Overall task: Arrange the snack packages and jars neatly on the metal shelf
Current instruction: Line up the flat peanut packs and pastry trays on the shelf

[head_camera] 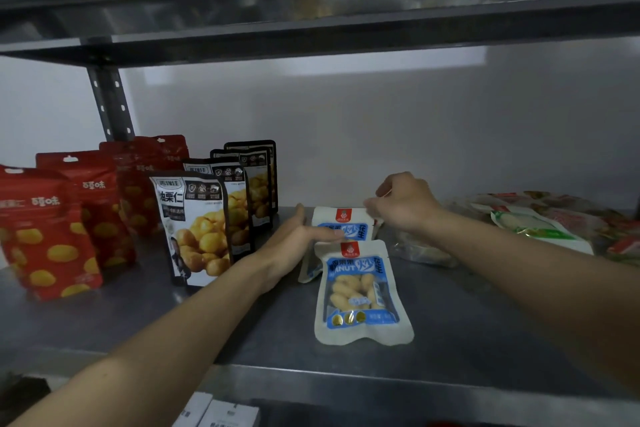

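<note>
Two rows of pouches, red (52, 229) at the shelf's (450, 340) left edge and black (204, 225) beside them, stand upright and could be toppled by the left forearm. Peanut packs (360, 291) lie overlapped mid-shelf and could be slid askew. The left hand (298, 243) is spread flat against one; the right hand (405, 204) is pinching the rear pack's corner.

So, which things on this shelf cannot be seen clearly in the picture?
- Rear peanut pack, head view: partly hidden by the left hand and the front peanut pack.
- Pile of packets at right: blurred, cut by the edge.
- Right hand: its fingers curl away, so the grip is unclear.
</note>
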`<state>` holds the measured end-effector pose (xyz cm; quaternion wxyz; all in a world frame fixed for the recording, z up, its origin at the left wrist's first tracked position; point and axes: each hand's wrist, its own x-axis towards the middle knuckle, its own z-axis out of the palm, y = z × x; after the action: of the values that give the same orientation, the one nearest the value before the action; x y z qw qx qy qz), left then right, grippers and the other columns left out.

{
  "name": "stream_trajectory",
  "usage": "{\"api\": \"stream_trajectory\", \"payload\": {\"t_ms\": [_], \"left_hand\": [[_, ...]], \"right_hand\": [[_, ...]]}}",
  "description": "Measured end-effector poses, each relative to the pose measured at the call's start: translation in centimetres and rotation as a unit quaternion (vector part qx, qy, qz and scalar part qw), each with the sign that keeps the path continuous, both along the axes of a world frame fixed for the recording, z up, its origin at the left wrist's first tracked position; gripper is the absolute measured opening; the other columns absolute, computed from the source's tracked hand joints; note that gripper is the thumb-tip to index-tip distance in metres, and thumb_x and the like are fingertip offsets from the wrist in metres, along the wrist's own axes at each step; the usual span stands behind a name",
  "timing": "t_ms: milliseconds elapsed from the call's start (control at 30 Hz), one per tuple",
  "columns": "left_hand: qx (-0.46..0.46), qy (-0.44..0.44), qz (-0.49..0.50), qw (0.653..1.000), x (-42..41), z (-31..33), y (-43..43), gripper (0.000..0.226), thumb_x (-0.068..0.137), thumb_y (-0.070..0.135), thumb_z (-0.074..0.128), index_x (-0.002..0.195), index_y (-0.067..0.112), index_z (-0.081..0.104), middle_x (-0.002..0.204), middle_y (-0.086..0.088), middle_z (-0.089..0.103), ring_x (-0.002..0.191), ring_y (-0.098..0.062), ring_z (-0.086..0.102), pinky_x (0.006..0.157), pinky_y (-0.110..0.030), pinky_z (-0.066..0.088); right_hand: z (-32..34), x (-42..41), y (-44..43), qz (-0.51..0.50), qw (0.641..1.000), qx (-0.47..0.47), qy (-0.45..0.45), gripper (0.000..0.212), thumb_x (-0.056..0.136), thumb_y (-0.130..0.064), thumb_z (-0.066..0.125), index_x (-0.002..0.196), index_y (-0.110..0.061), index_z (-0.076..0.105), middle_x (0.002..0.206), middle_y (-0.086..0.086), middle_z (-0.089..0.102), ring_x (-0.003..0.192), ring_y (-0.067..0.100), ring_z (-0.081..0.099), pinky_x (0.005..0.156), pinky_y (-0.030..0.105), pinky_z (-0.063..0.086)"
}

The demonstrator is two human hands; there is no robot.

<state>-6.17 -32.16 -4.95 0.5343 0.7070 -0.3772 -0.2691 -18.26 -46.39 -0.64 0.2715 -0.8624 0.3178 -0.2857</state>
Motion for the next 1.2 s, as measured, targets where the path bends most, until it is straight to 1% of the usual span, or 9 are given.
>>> {"api": "stream_trajectory", "payload": {"t_ms": [67,133,233,433,567,700,867,1067,1200], "left_hand": [[-0.008,0.026,0.011,1.0,-0.2,-0.1,0.3,0.125,0.061,0.036,0.08,0.154,0.021,-0.003,0.15,-0.004,0.038,0.129,-0.022,0.045,0.106,-0.034,0.036],[-0.012,0.045,0.001,0.999,-0.6,-0.2,0.6,0.132,0.047,0.036,0.084,0.153,0.022,0.008,0.138,-0.002,0.054,0.12,-0.025,0.056,0.105,-0.045,0.042],[-0.016,0.019,-0.025,0.999,-1.4,-0.2,1.0,0.093,0.043,0.028,0.085,0.127,0.018,0.045,0.108,-0.001,0.072,0.102,-0.023,0.068,0.098,-0.051,0.048],[-0.02,0.001,-0.037,0.999,-3.0,-0.6,1.4,0.062,0.065,0.001,0.076,0.117,0.021,0.049,0.099,0.002,0.074,0.097,-0.018,0.069,0.094,-0.044,0.051],[-0.025,-0.008,-0.051,0.998,-3.1,-0.6,1.6,0.064,0.069,-0.007,0.07,0.123,0.022,0.049,0.104,0.003,0.073,0.099,-0.016,0.068,0.092,-0.039,0.053],[-0.029,-0.011,-0.058,0.998,-3.4,-0.5,1.8,0.054,0.073,-0.009,0.066,0.115,0.023,0.054,0.102,0.003,0.073,0.097,-0.015,0.068,0.088,-0.032,0.053],[-0.027,-0.016,-0.057,0.998,-3.4,-0.4,2.0,0.047,0.075,-0.011,0.059,0.103,0.026,0.056,0.1,-0.001,0.071,0.099,-0.021,0.066,0.094,-0.04,0.051],[-0.021,-0.028,-0.067,0.997,-2.8,-0.7,1.8,0.057,0.076,-0.003,0.057,0.125,0.024,0.05,0.108,-0.004,0.071,0.101,-0.025,0.067,0.097,-0.047,0.05],[-0.023,-0.033,-0.069,0.997,-2.8,-0.9,1.9,0.054,0.081,-0.004,0.05,0.127,0.025,0.051,0.107,-0.007,0.071,0.098,-0.028,0.068,0.093,-0.046,0.053]], "right_hand": [[-0.1,-1.2,1.3,-0.015,0.999,-0.048,0.002,0.036,0.087,-0.024,0.065,0.1,0.01,0.066,0.101,0.023,0.068,0.09,0.033,0.064,0.073,0.04,0.052],[-0.5,-2.3,2.5,-0.015,0.998,-0.056,0.034,0.034,0.085,-0.03,0.067,0.09,0.003,0.066,0.092,0.017,0.069,0.084,0.028,0.063,0.062,0.035,0.051],[-1.5,-3.4,4.0,-0.021,0.996,-0.042,0.07,0.026,0.08,-0.037,0.071,0.076,-0.013,0.06,0.084,0.004,0.066,0.075,0.018,0.061,0.05,0.024,0.039],[-3.4,-3.9,6.3,-0.007,1.0,0.002,0.029,0.033,0.082,-0.024,0.073,0.056,-0.024,0.053,0.057,-0.012,0.054,0.055,0.003,0.052,0.042,0.015,0.03],[-4.2,-4.0,7.3,-0.042,0.998,0.001,-0.042,0.035,0.083,-0.024,0.074,0.06,-0.027,0.047,0.061,-0.016,0.046,0.057,0.0,0.045,0.04,0.012,0.031],[-5.3,-3.5,7.8,-0.084,0.994,0.015,-0.068,0.031,0.085,-0.03,0.072,0.088,-0.016,0.045,0.076,-0.009,0.045,0.067,0.005,0.041,0.047,0.016,0.025],[-6.0,-1.9,8.4,-0.108,0.988,0.054,-0.101,0.028,0.088,-0.028,0.067,0.104,-0.01,0.053,0.11,0.008,0.053,0.087,0.016,0.047,0.069,0.025,0.036],[-6.5,-0.4,8.3,-0.131,0.982,0.074,-0.111,0.026,0.089,-0.024,0.064,0.104,-0.004,0.059,0.115,0.015,0.057,0.079,0.015,0.047,0.047,0.013,0.024],[-6.3,-0.3,8.6,-0.129,0.981,0.076,-0.127,0.032,0.091,-0.02,0.063,0.116,-0.002,0.055,0.123,0.014,0.05,0.089,0.013,0.041,0.07,0.022,0.034]]}}
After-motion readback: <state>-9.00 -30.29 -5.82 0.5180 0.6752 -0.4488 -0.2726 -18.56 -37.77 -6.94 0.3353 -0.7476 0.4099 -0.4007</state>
